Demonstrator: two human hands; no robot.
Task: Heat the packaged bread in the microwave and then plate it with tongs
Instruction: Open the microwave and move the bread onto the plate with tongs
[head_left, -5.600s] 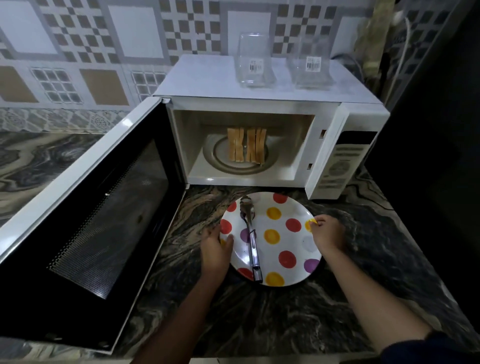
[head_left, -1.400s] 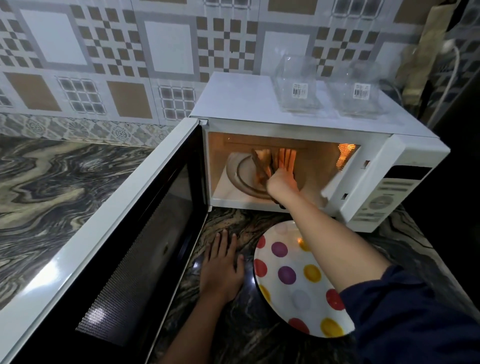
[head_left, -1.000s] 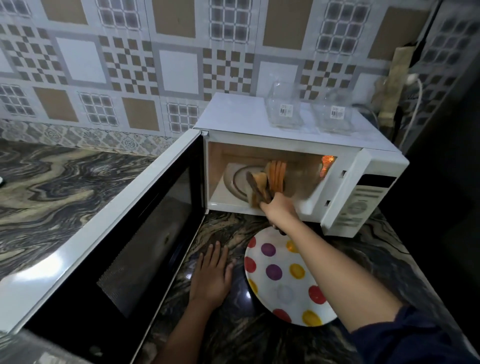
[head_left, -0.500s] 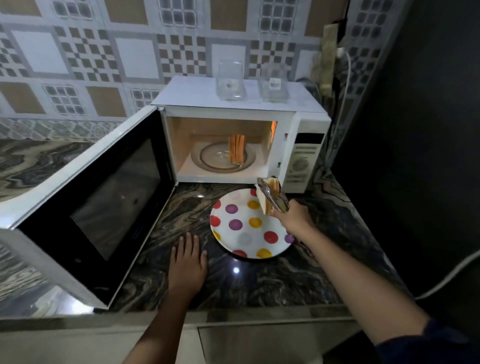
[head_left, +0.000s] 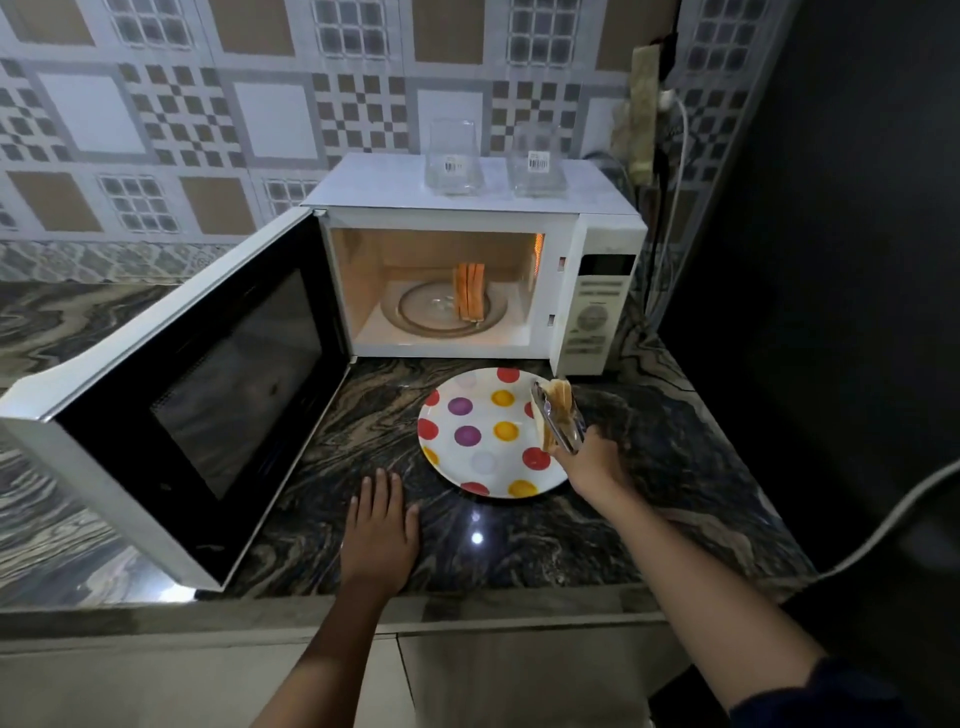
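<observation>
The white microwave (head_left: 467, 182) stands open and lit, with bread slices (head_left: 469, 299) upright on its glass turntable (head_left: 415, 312). A polka-dot plate (head_left: 483, 457) lies on the counter in front of it. My right hand (head_left: 592, 460) grips metal tongs (head_left: 553, 423) that clamp some bread (head_left: 561, 402) just above the plate's right rim. My left hand (head_left: 379, 530) rests flat on the counter, left of the plate and near the front edge.
The microwave door (head_left: 182, 405) swings far out to the left over the marble counter (head_left: 649, 467). Two clear containers (head_left: 454, 158) sit on top of the microwave. A cable (head_left: 670, 208) hangs at the right by a dark wall.
My right hand pulled the tongs with bread out of the microwave and brought them down over the plate's right rim. My left hand stayed flat on the counter. The view has drawn back.
</observation>
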